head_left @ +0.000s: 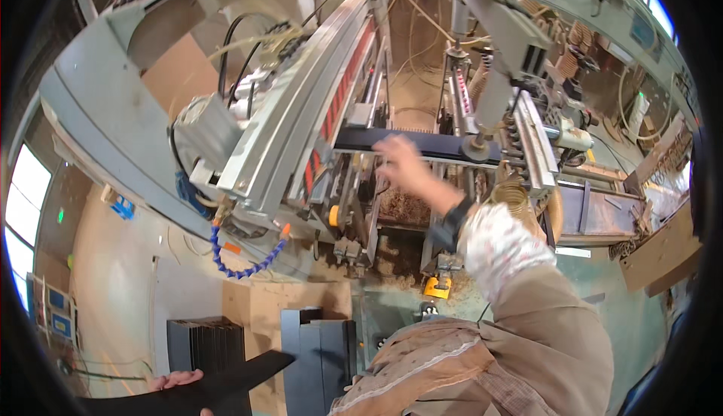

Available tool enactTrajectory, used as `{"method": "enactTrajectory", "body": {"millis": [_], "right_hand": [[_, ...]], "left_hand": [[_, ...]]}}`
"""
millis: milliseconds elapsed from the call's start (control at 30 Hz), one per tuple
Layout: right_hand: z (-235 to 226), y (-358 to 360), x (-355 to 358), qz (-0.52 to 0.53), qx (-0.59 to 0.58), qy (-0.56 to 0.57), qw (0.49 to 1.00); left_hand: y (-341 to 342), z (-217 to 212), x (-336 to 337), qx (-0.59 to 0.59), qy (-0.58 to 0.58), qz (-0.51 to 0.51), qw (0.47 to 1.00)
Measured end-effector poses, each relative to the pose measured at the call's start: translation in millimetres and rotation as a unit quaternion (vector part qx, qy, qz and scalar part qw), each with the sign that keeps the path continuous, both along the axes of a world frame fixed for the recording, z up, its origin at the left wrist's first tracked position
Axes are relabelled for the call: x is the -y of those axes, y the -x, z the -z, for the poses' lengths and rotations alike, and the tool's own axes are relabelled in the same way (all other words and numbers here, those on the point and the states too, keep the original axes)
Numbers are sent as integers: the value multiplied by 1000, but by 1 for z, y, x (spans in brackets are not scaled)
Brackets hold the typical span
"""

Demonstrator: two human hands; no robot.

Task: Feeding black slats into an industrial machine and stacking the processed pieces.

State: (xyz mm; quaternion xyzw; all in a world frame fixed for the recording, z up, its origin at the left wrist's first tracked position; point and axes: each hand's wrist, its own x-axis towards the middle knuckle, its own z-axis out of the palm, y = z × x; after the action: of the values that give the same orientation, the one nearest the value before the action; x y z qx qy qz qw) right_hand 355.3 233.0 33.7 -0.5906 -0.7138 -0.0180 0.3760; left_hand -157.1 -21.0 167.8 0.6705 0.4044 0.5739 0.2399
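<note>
At the lower left, my left hand [177,380] is closed around a long dark board [226,382], its fingers over the upper edge. My right hand [403,164] reaches out over the woodworking machine, a little blurred, with thumb and fingers apart and nothing held in them. It is at the near edge of a second dark board [444,145], which lies crosswise in the machine. Whether the fingertips touch that board, I cannot tell. A round clamp pad [476,147] stands over the board's right part. The board's left end runs beneath the grey beam [297,107].
Wood chips [407,207] fill the space below the rails. A blue jointed hose [245,271] curves out at the machine's front left. Stacked dark boards [205,344] and upright dark panels [320,356] stand before me. A yellow foot-like part [437,287] sits low in front.
</note>
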Motion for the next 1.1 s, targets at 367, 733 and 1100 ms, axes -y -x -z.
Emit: {"method": "enactTrajectory", "body": {"millis": [367,733,1100], "right_hand": [[-79,78,175,-484,-261,343,762],[-31,-71,144,42,73,131,988],[17,-82,36,102,102,50,988]], "left_hand": [[-240,74,-74,218,103,203,949],[-235,174,-83,254,482,215,811],[-259,187,-114,260,539,239,765]]}}
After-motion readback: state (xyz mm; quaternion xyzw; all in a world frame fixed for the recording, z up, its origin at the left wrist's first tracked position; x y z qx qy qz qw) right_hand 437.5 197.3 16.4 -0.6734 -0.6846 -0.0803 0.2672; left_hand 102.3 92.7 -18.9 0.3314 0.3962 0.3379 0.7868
